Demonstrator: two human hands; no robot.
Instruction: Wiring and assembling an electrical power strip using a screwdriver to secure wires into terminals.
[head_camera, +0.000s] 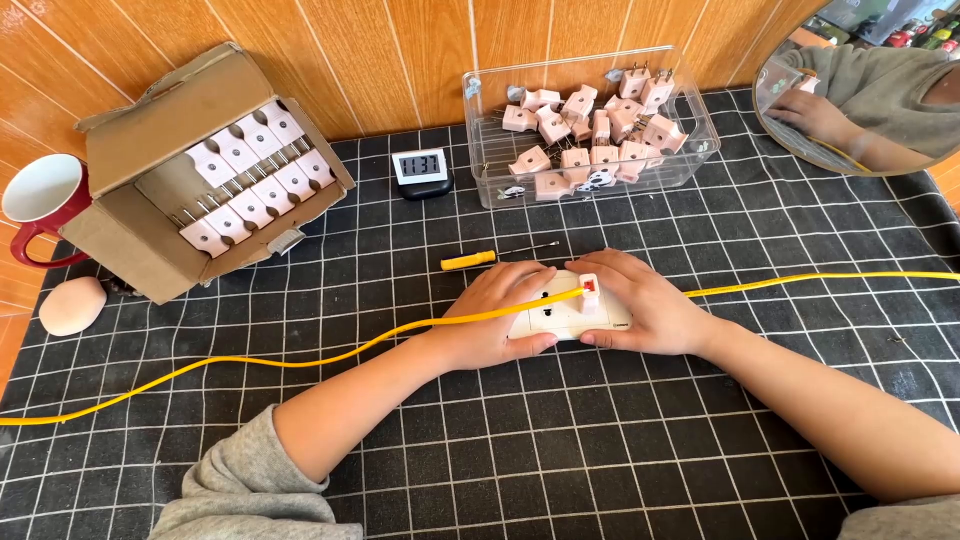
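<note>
Both hands rest on a white socket block (570, 318) lying on the black gridded mat (560, 450) near the middle of the table: the left hand (492, 318) is curled over its left end with the fingers closed against the casing, and the right hand (640, 305) grips the right end, its fingertips pressing a small pale plug (589, 292) with a red patch that sits on the block's top. A yellow cable (300, 358) runs across the mat and over the left hand to the plug. To do this well, the block likely needs to stay flat under the left palm while the right pushes straight down (a tilt could bind the pins). Open mat lies toward the person; farther away, a yellow-handled screwdriver (470, 260) lies just beyond the hands, with a small digital clock (420, 170), a clear bin of plugs (590, 130) and a cardboard box of plugs (215, 170) well apart.
</note>
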